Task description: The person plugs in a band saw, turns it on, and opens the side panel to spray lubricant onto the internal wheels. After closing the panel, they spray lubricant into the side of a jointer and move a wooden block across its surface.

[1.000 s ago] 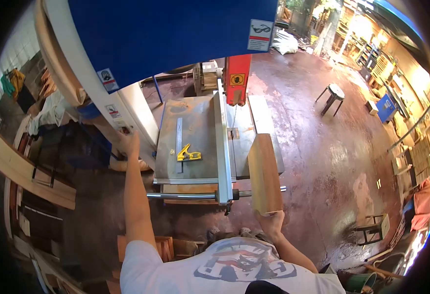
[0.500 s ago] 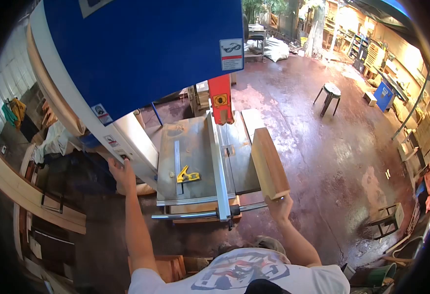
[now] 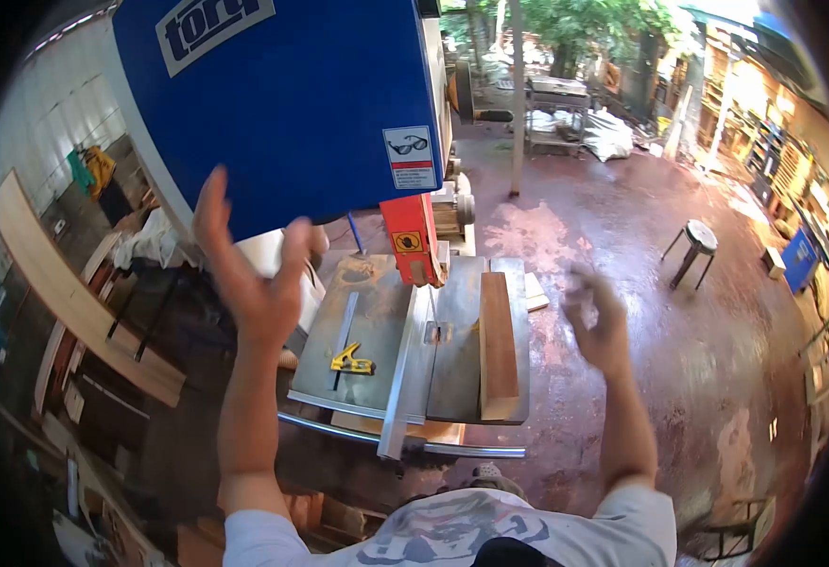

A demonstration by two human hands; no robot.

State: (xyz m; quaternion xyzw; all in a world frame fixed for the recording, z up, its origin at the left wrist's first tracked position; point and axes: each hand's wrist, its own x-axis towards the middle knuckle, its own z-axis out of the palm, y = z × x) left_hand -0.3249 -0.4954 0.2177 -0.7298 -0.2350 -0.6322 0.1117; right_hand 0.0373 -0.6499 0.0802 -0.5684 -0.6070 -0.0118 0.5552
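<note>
A long wooden block (image 3: 497, 345) lies on the right side of the bandsaw table (image 3: 452, 369), beside the metal fence (image 3: 413, 364). My right hand (image 3: 596, 319) is raised in the air to the right of the block, fingers spread, holding nothing. My left hand (image 3: 249, 269) is lifted in front of the blue bandsaw housing (image 3: 282, 104), fingers apart and empty. A yellow square with a steel ruler (image 3: 348, 357) rests on the left half of the table. The red blade guard (image 3: 412, 241) hangs over the table's far end.
Long planks (image 3: 74, 302) lean at the left by stacked wood. A round stool (image 3: 694, 248) stands on the red floor at the right. Shelving with timber (image 3: 793, 180) lines the right wall. A metal rail (image 3: 405, 444) runs along the table's near edge.
My right hand has set the wooden block down on the table and let go. My left hand has left the machine column. Both hands are now raised and empty.
</note>
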